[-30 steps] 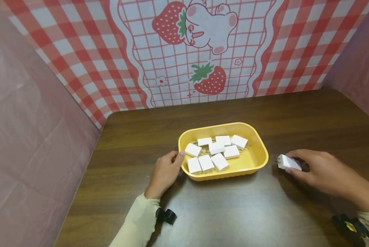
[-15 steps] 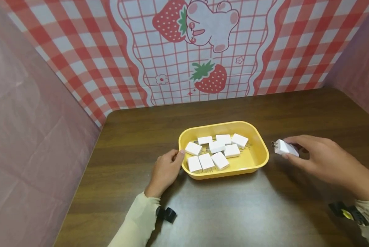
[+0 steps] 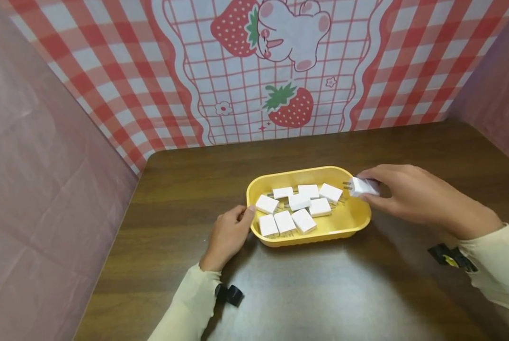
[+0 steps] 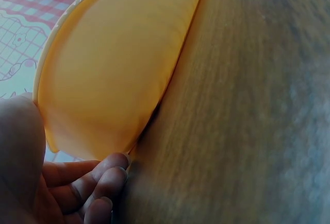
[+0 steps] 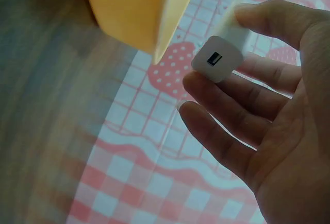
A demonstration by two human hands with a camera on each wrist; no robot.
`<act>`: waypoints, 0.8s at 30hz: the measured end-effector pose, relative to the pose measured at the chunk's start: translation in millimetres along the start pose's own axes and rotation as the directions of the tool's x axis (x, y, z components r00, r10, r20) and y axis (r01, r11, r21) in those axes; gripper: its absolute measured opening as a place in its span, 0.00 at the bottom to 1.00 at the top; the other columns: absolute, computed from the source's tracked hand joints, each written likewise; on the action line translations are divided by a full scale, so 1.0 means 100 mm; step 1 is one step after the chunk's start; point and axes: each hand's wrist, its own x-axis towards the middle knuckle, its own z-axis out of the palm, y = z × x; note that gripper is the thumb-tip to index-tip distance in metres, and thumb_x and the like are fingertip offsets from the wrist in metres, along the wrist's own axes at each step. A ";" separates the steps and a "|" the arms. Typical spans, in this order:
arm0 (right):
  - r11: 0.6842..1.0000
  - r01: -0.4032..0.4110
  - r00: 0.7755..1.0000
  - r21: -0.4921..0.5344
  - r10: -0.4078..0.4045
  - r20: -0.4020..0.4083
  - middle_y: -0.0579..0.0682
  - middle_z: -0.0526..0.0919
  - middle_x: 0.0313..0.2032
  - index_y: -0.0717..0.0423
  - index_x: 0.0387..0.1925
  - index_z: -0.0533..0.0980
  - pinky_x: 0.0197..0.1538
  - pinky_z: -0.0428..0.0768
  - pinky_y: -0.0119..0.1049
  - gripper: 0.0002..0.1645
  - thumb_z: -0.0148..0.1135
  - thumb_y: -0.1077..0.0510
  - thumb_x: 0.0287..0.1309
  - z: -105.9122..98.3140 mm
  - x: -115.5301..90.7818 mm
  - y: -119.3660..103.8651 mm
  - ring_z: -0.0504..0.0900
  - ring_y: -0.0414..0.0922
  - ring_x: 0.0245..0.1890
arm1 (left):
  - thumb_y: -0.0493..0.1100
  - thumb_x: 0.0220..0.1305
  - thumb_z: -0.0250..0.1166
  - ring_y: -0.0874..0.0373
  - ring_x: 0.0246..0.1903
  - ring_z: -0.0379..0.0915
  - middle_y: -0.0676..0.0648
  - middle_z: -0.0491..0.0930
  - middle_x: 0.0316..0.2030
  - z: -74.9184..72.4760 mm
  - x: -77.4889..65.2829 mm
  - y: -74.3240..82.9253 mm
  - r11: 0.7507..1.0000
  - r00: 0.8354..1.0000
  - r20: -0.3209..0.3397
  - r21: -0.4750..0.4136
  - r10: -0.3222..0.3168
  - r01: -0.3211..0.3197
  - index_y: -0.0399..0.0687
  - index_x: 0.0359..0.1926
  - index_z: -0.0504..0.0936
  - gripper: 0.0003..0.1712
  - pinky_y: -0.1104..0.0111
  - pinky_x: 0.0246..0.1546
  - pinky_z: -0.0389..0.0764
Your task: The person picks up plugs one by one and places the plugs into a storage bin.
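Observation:
A yellow plastic basket [image 3: 348,222] rests on the table with several white charger plugs [image 3: 304,221] lying inside, their metal prongs showing. My left hand [image 3: 227,237] grips the basket's left end. In the left wrist view the thumb lies at the rim, and curled fingers [image 4: 111,183] meet the outer wall [image 4: 113,74] near its base. Over the basket's right rim, my right hand [image 3: 424,199] pinches one white USB charger plug [image 3: 364,187], prongs pointing left. The right wrist view shows its USB port [image 5: 214,58] facing the camera, thumb on one side and fingers on the other.
The brown wooden table [image 3: 182,189] reaches back to a red-checked cloth [image 3: 254,104] printed with strawberries. Pinkish cloth walls [image 3: 58,166] stand on the left and right. A black strap [image 3: 229,295] sits at the left wrist.
My right hand has lifted the charger plug and carried it left and away from me, from beside the basket to its right rim. The left hand and basket have stayed in place.

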 end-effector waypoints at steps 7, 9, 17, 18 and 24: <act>1.000 0.029 0.991 0.006 -0.030 0.132 0.51 0.84 0.50 0.56 0.57 0.80 0.46 0.82 0.51 0.33 0.75 0.43 0.54 -0.02 0.32 -0.12 0.80 0.46 0.41 | 0.64 0.72 0.52 0.56 0.35 0.76 0.54 0.83 0.35 -0.01 0.00 0.01 1.000 1.000 -0.002 0.013 -0.003 0.003 0.54 0.49 0.86 0.26 0.58 0.39 0.76; 0.999 0.042 0.988 -0.005 -0.041 0.149 0.52 0.84 0.50 0.56 0.56 0.80 0.47 0.82 0.51 0.32 0.75 0.45 0.54 0.01 0.40 -0.13 0.81 0.46 0.42 | 0.64 0.72 0.52 0.56 0.35 0.76 0.54 0.82 0.35 -0.01 -0.01 0.01 1.000 1.000 0.004 0.012 -0.005 0.005 0.54 0.50 0.86 0.26 0.58 0.39 0.76; 0.996 0.083 0.976 -0.028 -0.075 0.205 0.50 0.85 0.44 0.57 0.53 0.81 0.45 0.82 0.48 0.26 0.74 0.50 0.55 0.04 0.67 -0.17 0.79 0.44 0.34 | 0.64 0.71 0.52 0.56 0.34 0.75 0.55 0.81 0.34 -0.02 0.00 0.03 1.000 1.000 0.016 0.001 -0.025 0.025 0.54 0.50 0.86 0.26 0.60 0.38 0.75; 0.996 0.082 0.974 -0.028 -0.075 0.215 0.50 0.85 0.43 0.58 0.53 0.81 0.45 0.82 0.48 0.26 0.74 0.51 0.55 0.05 0.70 -0.17 0.79 0.44 0.34 | 0.64 0.71 0.52 0.56 0.34 0.75 0.55 0.82 0.35 -0.02 -0.01 0.03 1.000 0.999 0.019 0.000 -0.028 0.028 0.54 0.50 0.86 0.26 0.60 0.38 0.75; 0.996 0.079 0.963 -0.040 -0.066 0.262 0.47 0.84 0.36 0.58 0.53 0.81 0.43 0.82 0.46 0.26 0.73 0.50 0.56 0.08 0.79 -0.23 0.77 0.44 0.31 | 0.64 0.72 0.52 0.56 0.34 0.75 0.55 0.82 0.35 -0.03 -0.01 0.02 1.000 0.999 0.024 -0.005 -0.027 0.027 0.54 0.50 0.86 0.26 0.60 0.38 0.76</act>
